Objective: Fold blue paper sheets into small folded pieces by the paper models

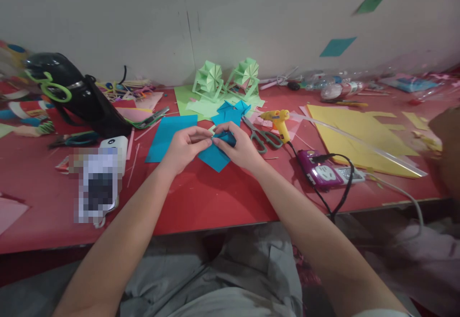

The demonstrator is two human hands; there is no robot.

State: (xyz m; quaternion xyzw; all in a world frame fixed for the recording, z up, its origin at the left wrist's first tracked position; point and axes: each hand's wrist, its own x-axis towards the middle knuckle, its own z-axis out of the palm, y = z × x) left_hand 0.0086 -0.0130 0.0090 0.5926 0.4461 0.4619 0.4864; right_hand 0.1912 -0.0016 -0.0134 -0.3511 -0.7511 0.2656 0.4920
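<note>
Between the fingertips of both hands is a small folded piece of blue paper [227, 138]. My left hand [185, 148] pinches its left end with thumb and forefinger. Curled round the other side, my right hand [239, 148] grips it and hides part of it. A flat blue sheet [216, 159] shows just beneath the fingers, and a larger blue sheet [168, 137] lies by my left hand. Folded blue paper pieces [233, 111] rest beyond the hands. Grey-handled scissors [264, 137] lie to the right of my right hand.
Two pale green paper wheels on stands [209, 77] are at the back. At right are a yellow glue gun [280, 121], a purple power strip [318, 169] with cords, and yellow sheets [352, 135]. Leftward, a phone [100, 182] lies before a black bottle-shaped case [82, 99].
</note>
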